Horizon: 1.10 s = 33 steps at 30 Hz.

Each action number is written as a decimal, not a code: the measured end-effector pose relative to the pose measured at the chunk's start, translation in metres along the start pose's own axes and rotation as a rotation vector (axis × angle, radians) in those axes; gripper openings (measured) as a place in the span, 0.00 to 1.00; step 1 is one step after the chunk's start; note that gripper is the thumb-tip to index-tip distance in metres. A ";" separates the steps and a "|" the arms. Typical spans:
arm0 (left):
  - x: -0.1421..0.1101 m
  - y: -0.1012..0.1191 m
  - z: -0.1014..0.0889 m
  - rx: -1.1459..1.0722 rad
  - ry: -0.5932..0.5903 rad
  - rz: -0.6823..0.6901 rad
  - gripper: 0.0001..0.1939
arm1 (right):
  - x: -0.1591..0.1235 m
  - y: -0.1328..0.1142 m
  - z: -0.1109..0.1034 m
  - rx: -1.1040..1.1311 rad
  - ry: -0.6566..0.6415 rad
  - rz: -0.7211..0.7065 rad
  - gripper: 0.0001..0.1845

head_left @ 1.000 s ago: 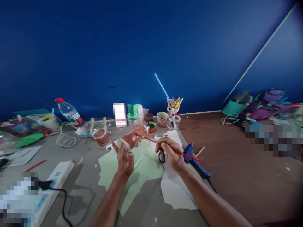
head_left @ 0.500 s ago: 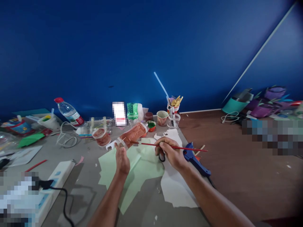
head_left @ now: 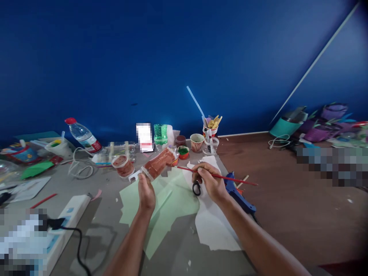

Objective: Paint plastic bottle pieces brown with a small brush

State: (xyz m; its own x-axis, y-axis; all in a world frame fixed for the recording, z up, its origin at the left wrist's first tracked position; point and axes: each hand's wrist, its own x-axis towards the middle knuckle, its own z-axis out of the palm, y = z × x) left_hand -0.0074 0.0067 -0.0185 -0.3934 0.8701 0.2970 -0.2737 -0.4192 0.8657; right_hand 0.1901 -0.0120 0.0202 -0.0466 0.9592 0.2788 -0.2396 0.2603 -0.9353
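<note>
Near the frame's centre, my left grip [head_left: 146,191] is closed around the red-brown container [head_left: 159,164]; my right grip [head_left: 207,178] pinches the paintbrush [head_left: 237,179].

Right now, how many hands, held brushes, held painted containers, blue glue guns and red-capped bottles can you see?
Hands: 2 (left hand, right hand)
Held brush: 1
Held painted container: 1
Blue glue gun: 1
Red-capped bottle: 1
Total: 6

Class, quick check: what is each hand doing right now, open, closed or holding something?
Left hand: holding the brown-painted container by its near end, fingers mostly hidden.
Right hand: closed around the red paintbrush.
</note>
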 end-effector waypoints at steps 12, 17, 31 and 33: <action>0.001 0.013 0.011 -0.123 0.019 -0.049 0.36 | 0.001 0.001 -0.003 -0.058 -0.043 -0.032 0.09; 0.000 0.017 0.013 -0.140 0.039 -0.091 0.37 | 0.001 0.002 -0.002 -0.038 0.070 -0.060 0.08; 0.000 0.024 0.016 -0.205 0.030 -0.192 0.37 | 0.000 -0.002 0.001 -0.094 -0.129 0.032 0.08; 0.001 0.024 0.017 -0.196 0.037 -0.179 0.37 | 0.000 -0.001 0.001 -0.116 -0.052 0.014 0.08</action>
State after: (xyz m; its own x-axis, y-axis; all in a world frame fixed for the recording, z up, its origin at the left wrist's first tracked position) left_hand 0.0009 0.0016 0.0092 -0.3543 0.9263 0.1284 -0.5049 -0.3050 0.8075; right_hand 0.1895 -0.0127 0.0215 -0.1002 0.9564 0.2742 -0.1246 0.2613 -0.9572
